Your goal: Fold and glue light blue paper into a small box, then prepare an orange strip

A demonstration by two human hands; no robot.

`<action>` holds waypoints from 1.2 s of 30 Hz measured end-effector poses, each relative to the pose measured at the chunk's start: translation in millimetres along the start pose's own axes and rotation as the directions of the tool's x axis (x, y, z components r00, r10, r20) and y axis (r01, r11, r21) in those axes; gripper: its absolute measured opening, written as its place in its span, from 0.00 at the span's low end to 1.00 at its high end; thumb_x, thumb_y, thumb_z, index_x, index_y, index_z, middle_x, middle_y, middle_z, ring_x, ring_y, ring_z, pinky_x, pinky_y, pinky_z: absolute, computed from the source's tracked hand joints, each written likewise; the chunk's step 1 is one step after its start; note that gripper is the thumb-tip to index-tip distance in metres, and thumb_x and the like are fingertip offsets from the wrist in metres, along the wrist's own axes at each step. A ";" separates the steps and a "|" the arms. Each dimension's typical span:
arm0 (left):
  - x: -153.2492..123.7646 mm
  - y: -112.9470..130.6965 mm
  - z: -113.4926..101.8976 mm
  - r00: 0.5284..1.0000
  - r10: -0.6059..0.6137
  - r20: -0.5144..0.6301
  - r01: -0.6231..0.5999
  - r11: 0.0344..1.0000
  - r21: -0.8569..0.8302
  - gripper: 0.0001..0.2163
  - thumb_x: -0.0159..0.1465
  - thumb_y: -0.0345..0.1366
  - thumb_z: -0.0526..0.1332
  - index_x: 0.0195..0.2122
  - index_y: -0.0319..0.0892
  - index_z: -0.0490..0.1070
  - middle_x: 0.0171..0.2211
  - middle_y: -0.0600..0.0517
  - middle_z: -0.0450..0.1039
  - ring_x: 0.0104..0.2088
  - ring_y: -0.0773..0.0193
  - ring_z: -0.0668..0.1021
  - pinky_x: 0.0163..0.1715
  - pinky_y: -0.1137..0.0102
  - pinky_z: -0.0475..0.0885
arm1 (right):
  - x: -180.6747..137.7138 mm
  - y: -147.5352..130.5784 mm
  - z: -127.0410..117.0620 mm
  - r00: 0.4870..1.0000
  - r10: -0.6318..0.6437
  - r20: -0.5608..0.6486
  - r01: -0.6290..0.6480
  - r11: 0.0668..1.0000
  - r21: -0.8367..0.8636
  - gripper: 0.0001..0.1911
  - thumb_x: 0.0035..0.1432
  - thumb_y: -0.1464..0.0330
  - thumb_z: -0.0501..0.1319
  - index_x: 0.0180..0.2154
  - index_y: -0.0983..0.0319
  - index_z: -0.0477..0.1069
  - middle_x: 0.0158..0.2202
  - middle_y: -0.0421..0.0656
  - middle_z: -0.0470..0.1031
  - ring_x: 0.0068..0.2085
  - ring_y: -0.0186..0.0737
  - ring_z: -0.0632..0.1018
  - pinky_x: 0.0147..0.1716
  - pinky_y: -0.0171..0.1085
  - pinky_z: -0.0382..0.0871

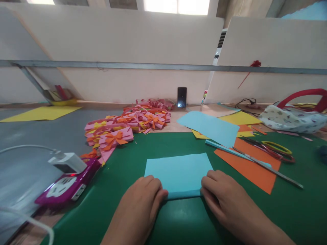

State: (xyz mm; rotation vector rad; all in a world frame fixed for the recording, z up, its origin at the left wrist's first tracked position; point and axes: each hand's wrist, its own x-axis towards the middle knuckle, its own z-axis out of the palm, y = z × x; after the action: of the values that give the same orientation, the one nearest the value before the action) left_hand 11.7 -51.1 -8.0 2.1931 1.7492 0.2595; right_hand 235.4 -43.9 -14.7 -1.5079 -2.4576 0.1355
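Observation:
A light blue paper sheet [178, 173] lies folded on the green mat [127, 190], its fold at the near edge. My left hand [143, 200] presses on the fold's left end with its fingers curled down. My right hand [224, 197] presses on the fold's right end the same way. Both hands grip the folded edge between them.
A pile of pink paper bows [122, 129] lies at the back left. A purple power strip [68, 185] with a white plug sits at the left. Blue [209, 127], yellow and orange sheets [252, 166], a metal ruler [270, 168], scissors [276, 149], a bag [293, 117] and a phone [182, 97] are to the right and behind.

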 end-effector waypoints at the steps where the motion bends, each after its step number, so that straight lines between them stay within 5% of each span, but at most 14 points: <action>1: 0.1 0.3 -0.2 1.000 -0.003 0.000 0.003 1.000 0.003 0.15 0.65 0.42 0.44 0.26 0.44 0.63 0.29 0.50 0.67 0.32 0.57 0.71 0.31 0.64 0.61 | 0.0 0.0 0.2 1.000 -0.002 0.000 0.002 1.000 -0.001 0.12 0.59 0.71 0.50 0.23 0.60 0.55 0.26 0.40 0.62 0.27 0.37 0.64 0.24 0.36 0.51; 13: 1.9 1.5 -1.6 0.998 -0.057 0.028 0.056 0.997 0.044 0.14 0.63 0.43 0.47 0.24 0.43 0.62 0.28 0.51 0.66 0.30 0.58 0.69 0.29 0.66 0.57 | 0.0 1.1 4.8 1.000 0.010 -0.017 -0.010 1.000 -0.013 0.11 0.59 0.70 0.51 0.24 0.60 0.56 0.26 0.40 0.64 0.27 0.38 0.65 0.25 0.36 0.54; 20: 1.4 7.8 -9.2 0.993 -0.080 0.085 0.072 0.993 0.097 0.13 0.64 0.40 0.46 0.26 0.43 0.63 0.29 0.51 0.66 0.31 0.58 0.68 0.29 0.66 0.56 | -3.3 4.8 6.4 0.989 0.144 -0.025 -0.141 0.985 0.101 0.05 0.58 0.70 0.54 0.29 0.59 0.59 0.30 0.41 0.64 0.31 0.39 0.67 0.27 0.37 0.61; 27: 3.8 5.7 -9.7 0.995 -0.055 0.083 0.046 0.994 0.101 0.12 0.63 0.40 0.47 0.26 0.43 0.62 0.29 0.52 0.66 0.30 0.60 0.68 0.27 0.67 0.55 | -12.1 17.0 -3.5 0.973 0.138 -0.186 -0.109 0.981 0.158 0.10 0.59 0.73 0.48 0.26 0.60 0.56 0.29 0.41 0.63 0.28 0.35 0.68 0.25 0.33 0.65; 33: 5.9 4.6 -12.3 0.996 -0.040 0.085 0.032 0.995 0.091 0.12 0.62 0.41 0.48 0.25 0.43 0.62 0.28 0.52 0.67 0.29 0.60 0.68 0.27 0.68 0.55 | -18.3 22.9 -6.4 0.974 0.045 -0.222 -0.041 0.999 0.021 0.11 0.57 0.77 0.49 0.25 0.62 0.62 0.30 0.43 0.65 0.30 0.35 0.69 0.25 0.31 0.65; 36: 7.3 4.3 -13.2 0.996 -0.041 0.081 0.033 0.995 0.097 0.11 0.62 0.41 0.49 0.25 0.43 0.62 0.28 0.52 0.67 0.29 0.60 0.69 0.26 0.69 0.55 | -15.6 9.9 -2.1 0.942 -0.195 -0.273 0.172 0.979 -0.105 0.15 0.58 0.79 0.47 0.37 0.61 0.69 0.31 0.44 0.66 0.33 0.37 0.69 0.29 0.33 0.64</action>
State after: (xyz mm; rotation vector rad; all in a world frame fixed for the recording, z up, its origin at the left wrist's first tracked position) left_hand 12.8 -43.0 5.4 2.2006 1.7897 0.0769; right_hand 251.3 -53.3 -17.3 -1.2193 -2.3763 -0.2021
